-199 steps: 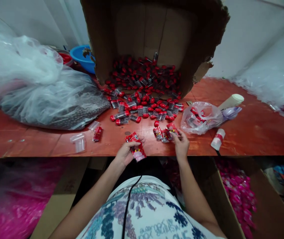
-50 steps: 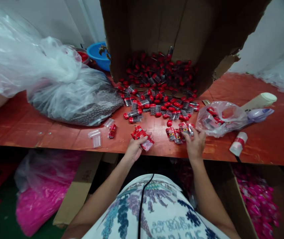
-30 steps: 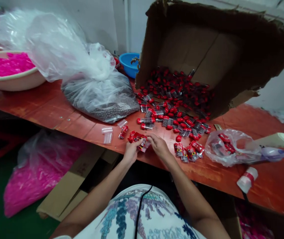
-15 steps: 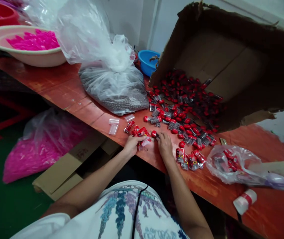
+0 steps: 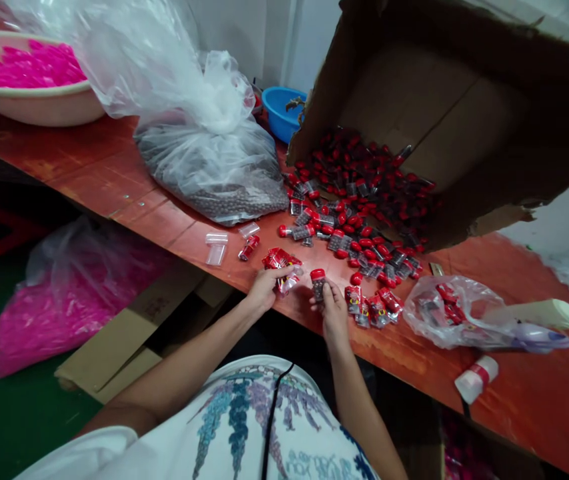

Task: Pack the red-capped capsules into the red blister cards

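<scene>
Between the thumb and fingers of my right hand (image 5: pixel 333 308) is a small clear bottle (image 5: pixel 318 285), red cap up, filled with dark beads. My left hand (image 5: pixel 263 291) is closed on a small clear bag (image 5: pixel 292 279) at the table edge. Right behind that hand lie red printed packets (image 5: pixel 278 259); how many of them the hand touches I cannot tell. To its left are a single red-labelled bottle (image 5: pixel 249 247) and some clear small bags (image 5: pixel 216 248). More red packets (image 5: pixel 373 307) lie in a row to the right of my right hand.
A tipped cardboard box (image 5: pixel 434 100) spills many red-capped bottles (image 5: pixel 344 233) onto the red table (image 5: pixel 79 160). Behind stand a tied bag of dark beads (image 5: pixel 214 173), a blue basin (image 5: pixel 282 113) and a bowl of pink pieces (image 5: pixel 59 107). A plastic bag (image 5: pixel 429 313) and a white roll (image 5: pixel 477 379) lie right.
My right hand has drawn the bottle back toward me and turned it upright with the cap up. My left hand stays on the clear bag. The camera view has shifted slightly.
</scene>
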`<state>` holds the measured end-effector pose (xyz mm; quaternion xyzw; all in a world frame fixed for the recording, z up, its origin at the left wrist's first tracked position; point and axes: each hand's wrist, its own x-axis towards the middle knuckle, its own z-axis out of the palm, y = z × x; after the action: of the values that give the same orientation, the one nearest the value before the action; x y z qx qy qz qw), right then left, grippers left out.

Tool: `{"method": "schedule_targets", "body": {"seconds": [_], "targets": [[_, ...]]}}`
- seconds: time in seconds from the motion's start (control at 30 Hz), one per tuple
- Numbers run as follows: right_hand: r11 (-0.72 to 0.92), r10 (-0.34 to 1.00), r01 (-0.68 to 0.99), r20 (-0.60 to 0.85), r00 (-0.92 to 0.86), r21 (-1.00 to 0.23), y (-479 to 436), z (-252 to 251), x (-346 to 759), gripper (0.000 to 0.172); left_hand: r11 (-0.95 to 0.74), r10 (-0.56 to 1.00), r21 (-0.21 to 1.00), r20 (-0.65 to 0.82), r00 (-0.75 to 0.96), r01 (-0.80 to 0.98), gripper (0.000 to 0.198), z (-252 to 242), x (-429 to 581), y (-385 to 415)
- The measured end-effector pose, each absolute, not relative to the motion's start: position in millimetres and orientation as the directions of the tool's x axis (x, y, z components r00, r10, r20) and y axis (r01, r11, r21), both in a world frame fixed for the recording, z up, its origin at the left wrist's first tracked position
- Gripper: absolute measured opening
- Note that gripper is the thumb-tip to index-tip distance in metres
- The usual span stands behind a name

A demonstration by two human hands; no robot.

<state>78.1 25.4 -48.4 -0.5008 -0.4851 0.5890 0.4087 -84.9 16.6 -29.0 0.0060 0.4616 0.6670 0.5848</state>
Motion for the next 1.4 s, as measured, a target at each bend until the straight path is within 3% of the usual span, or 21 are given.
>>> {"method": "schedule_targets", "body": {"seconds": [0.07,0.17,0.43,0.77,1.07,1.4], "targets": [[-0.245,0.954,-0.108,-0.22,-0.202,-0.963,16.8,-42.5,74.0,0.042,0.109,0.786,0.633,-0.527,-0.323,-0.767,0.019,-28.2,-82.2,15.9],[-0.25,0.949,-0.152,-0.212,-0.232,-0.956,6.6,-34.7,70.3,0.041,0.097,0.796,0.632,-0.512,-0.321,-0.769,0.02,-29.3,-78.5,14.4],[-0.109,0.981,-0.057,-0.098,-0.169,-0.992,-2.2,-23.2,67.4,0.042,0.132,0.799,0.604,-0.534,-0.277,-0.786,0.024,-28.0,-67.9,11.4],[-0.018,0.99,0.148,-0.039,-0.139,-0.989,-3.3,-24.6,69.7,0.044,0.132,0.829,0.68,-0.474,-0.296,-0.721,0.029,-20.6,-61.4,7.0],[-0.156,0.957,0.037,-0.161,-0.24,-0.987,1.9,-17.2,79.1,0.041,0.13,0.896,0.712,-0.382,-0.225,-0.69,0.027,-14.0,-63.3,5.7],[-0.02,0.977,0.074,-0.035,-0.208,-0.997,3.6,-20.8,86.8,0.045,0.197,0.937,0.851,-0.31,-0.163,-0.487,0.028,-3.8,-67.8,5.1]]}}
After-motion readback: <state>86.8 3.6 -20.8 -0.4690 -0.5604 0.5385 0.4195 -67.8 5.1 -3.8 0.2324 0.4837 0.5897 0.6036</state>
